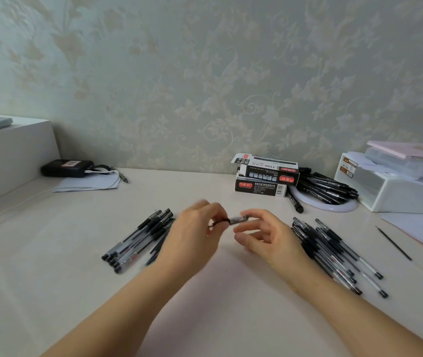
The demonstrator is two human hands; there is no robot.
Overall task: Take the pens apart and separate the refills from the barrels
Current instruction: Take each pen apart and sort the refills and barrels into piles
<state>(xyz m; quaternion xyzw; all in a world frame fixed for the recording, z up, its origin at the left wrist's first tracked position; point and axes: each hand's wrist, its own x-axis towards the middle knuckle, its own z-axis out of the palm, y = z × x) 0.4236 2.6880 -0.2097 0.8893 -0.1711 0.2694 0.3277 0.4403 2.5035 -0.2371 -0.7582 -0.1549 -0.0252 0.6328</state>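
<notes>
White desk [231, 318] bears 2 pen piles [138, 240] [334, 251], boxes [264, 176].

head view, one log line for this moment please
both hands grip one pen mid-table | pen piles left, right | loose refill far right

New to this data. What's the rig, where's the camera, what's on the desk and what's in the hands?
There is no robot here: a person works with bare hands. The single picture comes from a wide-angle camera on their head, looking forward and down. The left hand and right hand together hold one pen above the desk, each pinching an end; motion blur hides the details. A pile of pens lies on the left, another pile on the right, and a single thin black refill further right. Behind are stacked pen boxes and black markers.
</notes>
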